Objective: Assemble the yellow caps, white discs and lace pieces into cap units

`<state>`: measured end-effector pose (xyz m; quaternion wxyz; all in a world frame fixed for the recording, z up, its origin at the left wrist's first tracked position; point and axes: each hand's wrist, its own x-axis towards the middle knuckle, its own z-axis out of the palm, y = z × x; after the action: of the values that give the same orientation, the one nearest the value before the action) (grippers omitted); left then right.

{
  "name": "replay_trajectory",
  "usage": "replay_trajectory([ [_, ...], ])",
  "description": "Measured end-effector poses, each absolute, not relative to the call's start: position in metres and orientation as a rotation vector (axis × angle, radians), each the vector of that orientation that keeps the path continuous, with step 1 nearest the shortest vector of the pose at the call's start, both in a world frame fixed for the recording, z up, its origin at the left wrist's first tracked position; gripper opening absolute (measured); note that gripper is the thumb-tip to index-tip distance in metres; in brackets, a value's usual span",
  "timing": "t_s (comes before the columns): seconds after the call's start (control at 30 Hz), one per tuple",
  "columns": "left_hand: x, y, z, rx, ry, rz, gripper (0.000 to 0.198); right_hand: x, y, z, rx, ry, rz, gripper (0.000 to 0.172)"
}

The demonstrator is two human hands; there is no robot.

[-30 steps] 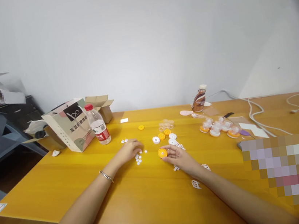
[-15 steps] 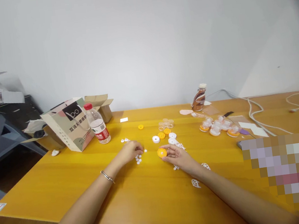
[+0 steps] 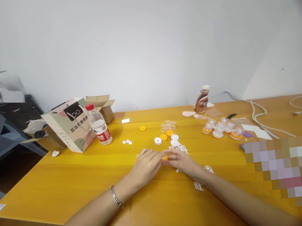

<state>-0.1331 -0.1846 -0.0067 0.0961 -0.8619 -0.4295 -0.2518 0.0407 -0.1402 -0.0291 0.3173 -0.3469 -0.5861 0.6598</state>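
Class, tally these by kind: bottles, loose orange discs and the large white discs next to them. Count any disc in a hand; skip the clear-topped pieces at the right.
Bottles: 2
Orange discs: 4, one of them partly hidden in the right hand
White discs: 3
Total: 9 visible

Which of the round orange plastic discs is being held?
The round orange plastic disc in the right hand, partly hidden by the left hand; the other loose orange discs lie on the yellow table.
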Motion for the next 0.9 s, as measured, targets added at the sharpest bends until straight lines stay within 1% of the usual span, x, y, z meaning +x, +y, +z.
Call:
replay_trajectory([
  [0.13, -0.131, -0.187, -0.010, -2.568, -1.199, -0.648, 0.023, 0.040, -0.142, -0.028, -0.843, -1.475, 1.825, 0.045],
  [0.27, -0.132, -0.189, -0.010, -2.637, -1.226, -0.631, 0.026, 0.041, -0.142, -0.031, -0.824, -1.445, 1.855, 0.045],
  [0.37, -0.134, -0.191, -0.003, -2.728, -1.234, -0.607, 0.023, 0.041, -0.143, -0.032, -0.810, -1.450, 1.860, 0.043],
  [0.47, -0.142, -0.185, 0.003, -2.781, -1.319, -0.774, 0.018, 0.044, -0.142, -0.029, -0.860, -1.451, 1.814, 0.038],
  [0.53, -0.152, -0.175, 0.001, -2.715, -1.457, -0.959, 0.016, 0.046, -0.141, -0.025, -0.882, -1.436, 1.771, 0.036],
  [0.6, -0.164, -0.162, -0.004, -2.646, -1.604, -1.033, 0.015, 0.047, -0.139, -0.023, -0.886, -1.421, 1.734, 0.036],
  [0.77, -0.181, -0.136, -0.027, -2.695, -1.837, -0.853, 0.011, 0.045, -0.139, -0.022, -0.921, -1.419, 1.705, 0.036],
  [0.9, -0.179, -0.131, -0.034, -2.660, -1.879, -0.802, 0.008, 0.044, -0.141, -0.022, -0.901, -1.437, 1.725, 0.036],
])
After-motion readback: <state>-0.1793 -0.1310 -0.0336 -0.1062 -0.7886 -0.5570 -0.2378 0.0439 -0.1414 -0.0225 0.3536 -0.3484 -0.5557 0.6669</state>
